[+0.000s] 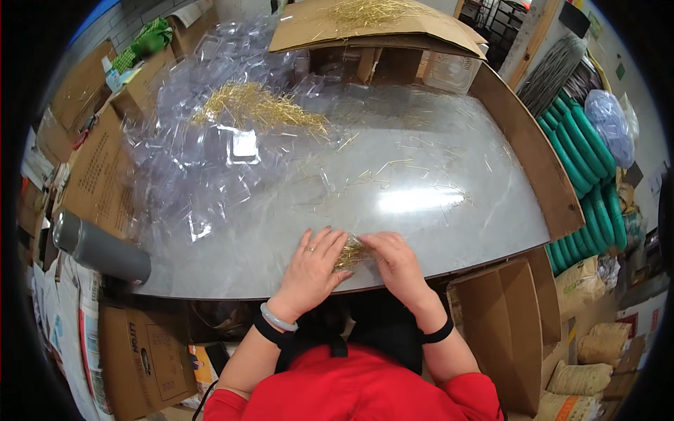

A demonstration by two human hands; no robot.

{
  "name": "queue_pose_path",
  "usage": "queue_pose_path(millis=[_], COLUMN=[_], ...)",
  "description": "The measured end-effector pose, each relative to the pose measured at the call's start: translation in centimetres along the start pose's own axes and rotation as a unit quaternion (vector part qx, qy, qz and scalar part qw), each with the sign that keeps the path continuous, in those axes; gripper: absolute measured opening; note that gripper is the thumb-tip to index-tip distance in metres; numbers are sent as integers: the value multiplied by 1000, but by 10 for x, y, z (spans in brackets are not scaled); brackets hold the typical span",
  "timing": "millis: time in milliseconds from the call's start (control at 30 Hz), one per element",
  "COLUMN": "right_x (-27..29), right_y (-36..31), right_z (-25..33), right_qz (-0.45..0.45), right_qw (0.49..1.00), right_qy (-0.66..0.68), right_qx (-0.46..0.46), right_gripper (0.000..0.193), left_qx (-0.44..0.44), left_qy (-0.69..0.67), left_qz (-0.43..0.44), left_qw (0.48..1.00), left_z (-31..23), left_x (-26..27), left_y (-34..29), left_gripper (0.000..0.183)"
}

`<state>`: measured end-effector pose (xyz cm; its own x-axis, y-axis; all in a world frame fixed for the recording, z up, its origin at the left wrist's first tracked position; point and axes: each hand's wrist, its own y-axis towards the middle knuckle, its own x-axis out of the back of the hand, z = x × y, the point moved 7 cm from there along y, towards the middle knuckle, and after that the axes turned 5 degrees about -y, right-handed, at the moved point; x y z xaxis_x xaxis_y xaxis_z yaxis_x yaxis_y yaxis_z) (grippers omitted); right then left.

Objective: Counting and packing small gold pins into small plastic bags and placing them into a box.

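A small bundle of thin gold wire pieces (351, 254) lies at the table's near edge, between my hands. My left hand (313, 270) wraps its left side, fingers stretched forward and thumb along the near side. My right hand (395, 265) closes on it from the right, with fingertips pressed together on its top. Whether a clear box encloses the bundle I cannot tell, since my fingers cover its sides. Loose gold wires (393, 168) are scattered on the grey tabletop (456, 231) beyond. A larger heap of gold wires (256, 107) rests on clear plastic boxes (189, 158) at the far left.
A grey bottle (105, 249) stands at the left edge. Cardboard walls (530, 151) border the table's right side. At the back, a cardboard flap (379, 29) carries more gold wires. An opened carton (495, 330) is below right; green coiled hoses (583, 154) hang farther right.
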<state>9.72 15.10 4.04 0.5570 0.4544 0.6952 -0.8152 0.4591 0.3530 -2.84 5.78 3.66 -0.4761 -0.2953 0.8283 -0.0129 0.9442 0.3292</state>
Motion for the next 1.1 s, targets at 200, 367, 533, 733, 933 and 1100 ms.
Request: queue_pose_path(millis=[200, 367, 533, 733, 933, 1100], right_x=[-25, -14, -4, -13, -21, -27], right_y=[-11, 3, 8, 7, 2, 2], right_z=[15, 12, 5, -1, 30, 26], right_qz=[-168, -127, 10, 42, 13, 47], right_qw=[980, 990, 990, 998, 986, 993], right_qy=[-67, 41, -138, 11, -136, -94], right_qx=[-80, -50, -11, 52, 97, 61], right_gripper=[50, 51, 60, 62, 61, 59], left_qx=[-23, 1, -11, 12, 6, 38], left_qy=[15, -48, -101, -60, -42, -291], left_qz=[10, -9, -11, -9, -8, -1], left_qw=[1000, 999, 995, 998, 999, 956], left_z=[-1, 3, 8, 10, 8, 21], left_x=[-12, -4, -7, 0, -8, 2], left_y=[6, 5, 4, 0, 0, -7], left_gripper=[70, 66, 67, 71, 74, 85])
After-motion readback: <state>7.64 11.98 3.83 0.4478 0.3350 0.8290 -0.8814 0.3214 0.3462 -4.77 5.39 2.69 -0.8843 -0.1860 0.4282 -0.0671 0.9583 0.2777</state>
